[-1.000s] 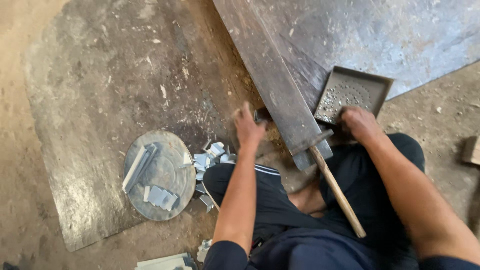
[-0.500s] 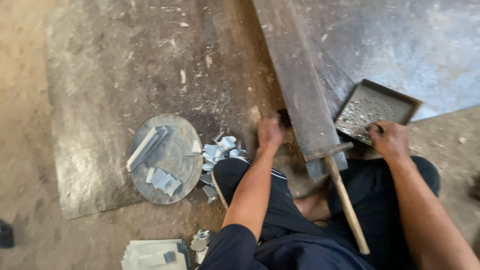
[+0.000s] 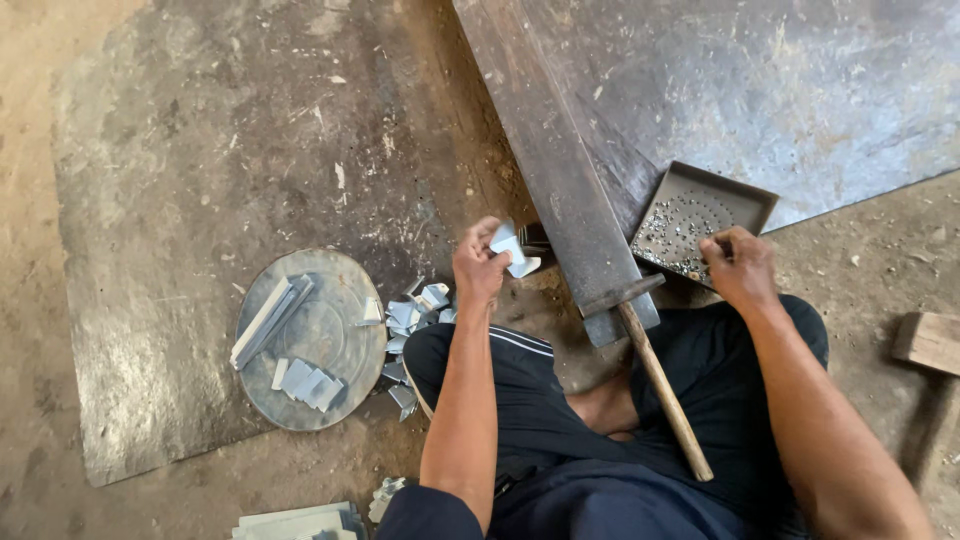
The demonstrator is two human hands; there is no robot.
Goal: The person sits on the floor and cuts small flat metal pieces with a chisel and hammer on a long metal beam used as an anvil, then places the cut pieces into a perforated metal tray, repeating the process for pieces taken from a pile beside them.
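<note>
A small bent piece of sheet metal (image 3: 510,250) is held clamped in the fingers of the left hand (image 3: 478,265), just beside a long dark steel bar (image 3: 555,170) laid across the ground. The right hand (image 3: 740,268) is lowered into the near corner of a shallow square tray (image 3: 745,195) of what appear to be small rivets, its fingertips drawn together, though whether anything is pinched cannot be told. A hammer (image 3: 655,365) is seen with its head against the bar's end and its wooden handle lying over the seated person's lap. More cut metal pieces (image 3: 415,310) are heaped near the left knee, beside a round metal disc (image 3: 340,330).
</note>
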